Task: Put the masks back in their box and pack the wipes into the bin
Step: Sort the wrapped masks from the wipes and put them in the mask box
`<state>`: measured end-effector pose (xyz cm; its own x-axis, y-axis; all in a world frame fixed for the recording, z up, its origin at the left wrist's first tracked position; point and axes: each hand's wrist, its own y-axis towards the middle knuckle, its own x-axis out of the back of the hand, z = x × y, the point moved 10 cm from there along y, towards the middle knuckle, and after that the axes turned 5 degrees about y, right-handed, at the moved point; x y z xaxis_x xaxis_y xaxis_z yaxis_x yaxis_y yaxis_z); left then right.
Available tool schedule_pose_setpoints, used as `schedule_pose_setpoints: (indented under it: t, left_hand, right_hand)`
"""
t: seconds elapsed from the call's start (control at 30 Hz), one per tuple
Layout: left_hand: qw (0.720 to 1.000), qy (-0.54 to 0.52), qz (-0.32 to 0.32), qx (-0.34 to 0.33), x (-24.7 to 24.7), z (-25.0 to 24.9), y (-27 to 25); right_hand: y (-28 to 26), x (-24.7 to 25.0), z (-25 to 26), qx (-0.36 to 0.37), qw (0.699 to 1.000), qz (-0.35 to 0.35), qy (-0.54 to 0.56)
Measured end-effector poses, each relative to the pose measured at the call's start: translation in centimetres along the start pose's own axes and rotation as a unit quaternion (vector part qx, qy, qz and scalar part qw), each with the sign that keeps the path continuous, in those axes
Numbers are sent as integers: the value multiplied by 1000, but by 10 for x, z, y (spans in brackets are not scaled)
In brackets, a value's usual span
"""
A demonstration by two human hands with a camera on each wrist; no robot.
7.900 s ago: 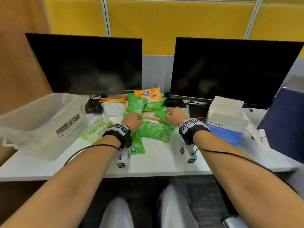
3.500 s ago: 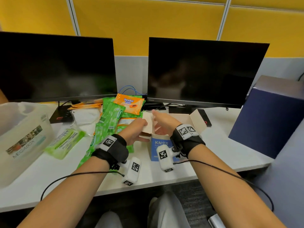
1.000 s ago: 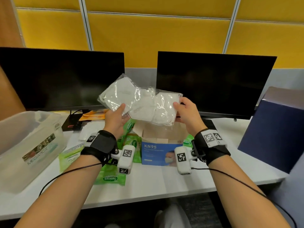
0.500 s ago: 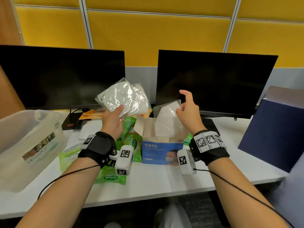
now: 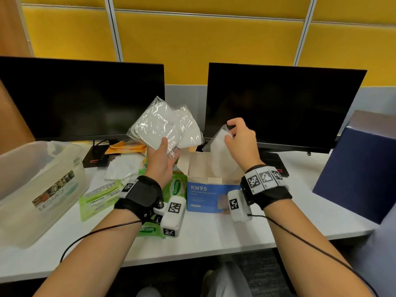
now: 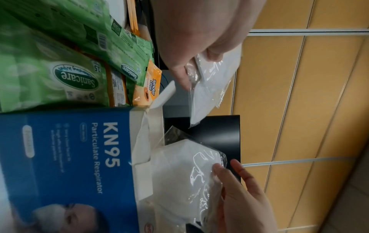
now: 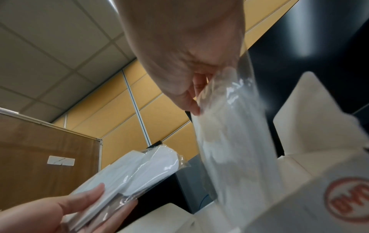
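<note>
In the head view my left hand [image 5: 166, 146] holds two plastic-wrapped white masks [image 5: 158, 127] up, just left of the open blue KN95 box [image 5: 212, 196]. My right hand [image 5: 228, 131] pinches the top of a third wrapped mask [image 5: 220, 155], whose lower part stands inside the box. The left wrist view shows that mask [image 6: 183, 173] poking out between the box's flaps [image 6: 147, 141]. Green Sanicare wipe packs [image 5: 176, 187] lie beside the box, under my left wrist. The clear plastic bin [image 5: 32, 189] stands at the desk's left end.
Another wrapped mask [image 5: 124, 168] and orange wipe packs [image 5: 126, 147] lie behind the green ones. A pale green pack [image 5: 98, 200] lies next to the bin. Two dark monitors [image 5: 278, 103] stand at the back, and a dark blue box [image 5: 360, 174] stands at the right.
My right hand took one mask from the bundle held by both hands and lowered it into the box. My left hand keeps the other two raised.
</note>
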<state>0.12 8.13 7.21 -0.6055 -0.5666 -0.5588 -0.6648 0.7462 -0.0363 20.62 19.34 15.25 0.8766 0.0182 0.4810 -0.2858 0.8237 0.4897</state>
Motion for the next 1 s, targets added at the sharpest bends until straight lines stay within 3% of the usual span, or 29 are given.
schedule_pose_setpoints:
  t: [0.23,0.3,0.4,0.47,0.6,0.73,0.87,1.0]
  left_hand:
    - [998,58,28,24,-4,10,2]
    - [998,62,23,21,-1,11,1]
    - [998,60,14,17,4,15,0]
    - [998,59,8,-4,4,11,-1]
    - [997,70,19,0,-3,13,0]
    - [996,82,18,30,-4,27,-2]
    - [995,89,-2,34,4,30,-4]
    - [995,83,-27,48,15,36,-7]
  right_hand:
    - [-18,-48,-16,-44,969,202,-138]
    - [-32,-63,-29,-79,941,281,-171]
    - [-56,-76,-50,-110,872,387,-278]
    - [-56,-74,-53,-125,875,371,-284]
    - [-50,-79,-40,-150,925,319,-141]
    - [-65,-99,-25,-125,917,364,-109]
    - [-66,-101,-33,-137,923,354,-61]
    - [-75,-102,-36,-154,904,395,-47]
